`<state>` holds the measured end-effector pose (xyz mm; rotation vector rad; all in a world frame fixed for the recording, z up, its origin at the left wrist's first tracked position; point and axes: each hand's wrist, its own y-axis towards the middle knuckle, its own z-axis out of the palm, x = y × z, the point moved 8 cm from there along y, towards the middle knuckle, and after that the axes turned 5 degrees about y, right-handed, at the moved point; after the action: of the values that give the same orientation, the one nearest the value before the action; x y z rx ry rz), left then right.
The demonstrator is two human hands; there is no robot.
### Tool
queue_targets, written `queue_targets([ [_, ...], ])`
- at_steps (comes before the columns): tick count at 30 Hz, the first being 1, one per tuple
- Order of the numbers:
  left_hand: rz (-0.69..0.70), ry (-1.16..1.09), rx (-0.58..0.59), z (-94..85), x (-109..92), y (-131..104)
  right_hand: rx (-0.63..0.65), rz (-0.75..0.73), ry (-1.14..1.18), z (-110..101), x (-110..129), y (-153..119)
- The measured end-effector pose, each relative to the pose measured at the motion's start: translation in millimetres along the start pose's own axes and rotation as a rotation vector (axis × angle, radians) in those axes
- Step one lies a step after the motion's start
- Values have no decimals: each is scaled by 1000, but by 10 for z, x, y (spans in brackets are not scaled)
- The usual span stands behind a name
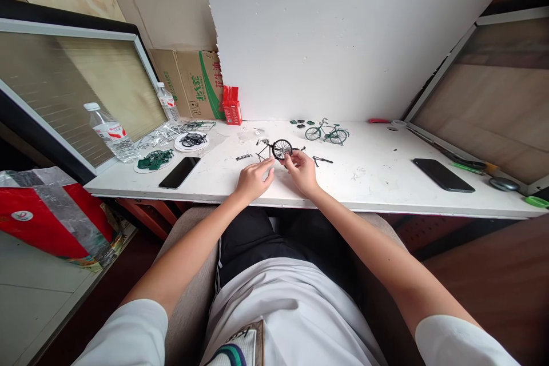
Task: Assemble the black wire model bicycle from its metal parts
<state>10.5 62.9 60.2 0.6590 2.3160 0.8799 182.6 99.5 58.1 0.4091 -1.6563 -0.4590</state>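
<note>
A small black spoked model bicycle wheel [282,149] stands upright at the front middle of the white table. My right hand [302,172] pinches its lower right edge between thumb and fingers. My left hand [254,180] rests on the tabletop just left of the wheel, fingers stretched out and the tips close to its bottom. Behind the fingertips lies a thin black bicycle frame part [263,147]; whether it is joined to the wheel I cannot tell. A short black piece [244,156] lies to the left, and a black forked piece [322,160] to the right.
A green model bicycle [328,133] stands behind, by small dark green pieces [301,123]. Plates with green parts [155,160] and black parts [193,140], a phone [180,172] and water bottles [112,132] are left. Another dark phone [443,175] lies right. A white board [360,40] leans behind.
</note>
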Motion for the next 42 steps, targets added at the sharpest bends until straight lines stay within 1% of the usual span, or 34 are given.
queue_targets([
  [2,-69,-65,4,-17,33,-1,2,-21,-21,9,29,-16],
  [4,-153,-191,15,-21,43,0,15,-56,-50,22,69,-34],
  [6,-238,-413,28,5,25,6,31,-90,-71,35,101,-48],
  [8,-354,-647,27,61,22,7,41,-109,-87,42,109,-52],
  [10,-449,-803,50,144,18,5,49,-111,-103,46,99,-48],
  [12,-524,-880,74,218,45,-1,59,-124,-123,58,97,-41],
  [14,-601,-916,86,280,119,-22,84,-163,-154,88,116,-40],
  [17,-677,-917,54,326,261,-59,144,-249,-230,165,166,-57],
  [19,-650,-902,37,339,305,-61,165,-289,-286,204,190,-72],
  [22,-555,-810,52,348,294,-56,168,-296,-316,227,204,-87],
  [25,-502,-596,42,306,284,-84,208,-242,-243,251,178,-98],
  [27,-510,-435,38,274,295,-118,244,-209,-189,270,153,-108],
  [29,-512,-361,52,267,297,-141,268,-191,-165,284,130,-115],
  [30,-502,-377,65,278,290,-143,273,-185,-163,286,119,-116],
  [32,-466,-477,106,320,264,-129,267,-172,-159,282,100,-113],
  [36,-393,-657,198,381,217,-76,216,-154,-154,252,83,-97],
  [42,-403,-725,237,390,242,-36,228,-130,-156,258,45,-68],
])
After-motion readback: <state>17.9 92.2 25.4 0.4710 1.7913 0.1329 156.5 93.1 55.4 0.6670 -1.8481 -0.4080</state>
